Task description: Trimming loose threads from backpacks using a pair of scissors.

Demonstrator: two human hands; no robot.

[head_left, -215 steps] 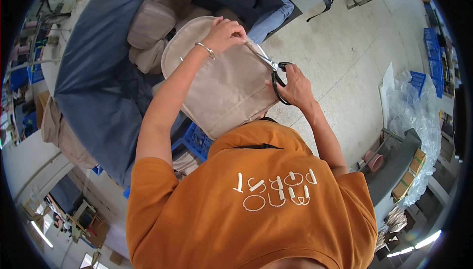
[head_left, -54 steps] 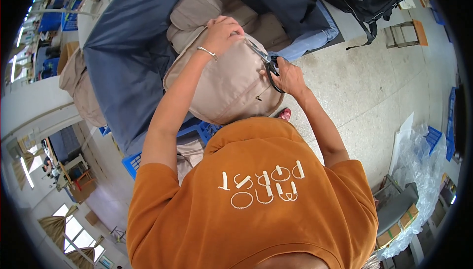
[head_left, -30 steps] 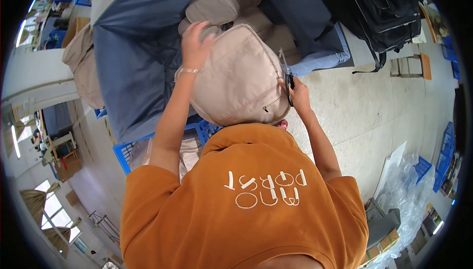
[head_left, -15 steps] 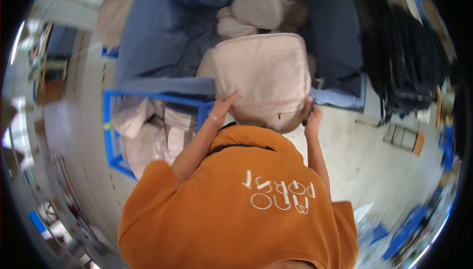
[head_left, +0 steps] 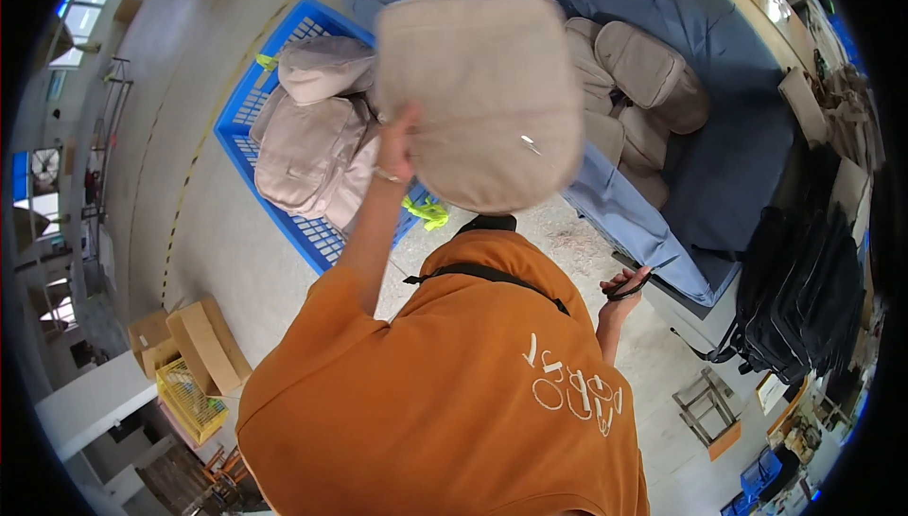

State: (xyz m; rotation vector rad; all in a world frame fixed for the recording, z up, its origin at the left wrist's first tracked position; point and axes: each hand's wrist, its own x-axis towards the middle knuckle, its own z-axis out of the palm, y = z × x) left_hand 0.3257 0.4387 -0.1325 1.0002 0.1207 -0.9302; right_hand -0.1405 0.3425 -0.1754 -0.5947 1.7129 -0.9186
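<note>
A beige backpack hangs in front of me, raised off any surface and slightly blurred. My left hand grips its left edge, fingers partly hidden at the fabric. A small pale zipper pull shows on its lower right. Lower and to the right, apart from the backpack, my right hand is closed round a small black looped tool, perhaps scissors or snips. To the left, just beyond my left hand, a blue plastic crate holds several beige backpacks.
On the right, a large bin lined with blue-grey cloth contains several more beige bags. Black backpacks hang beside it, above a small metal-framed stool. Cardboard boxes and a yellow basket stand at lower left.
My view has turned left, toward the crate. The backpack has moved from the cloth-lined bin toward the crate. My right hand has come away from its right side; my left still grips it.
</note>
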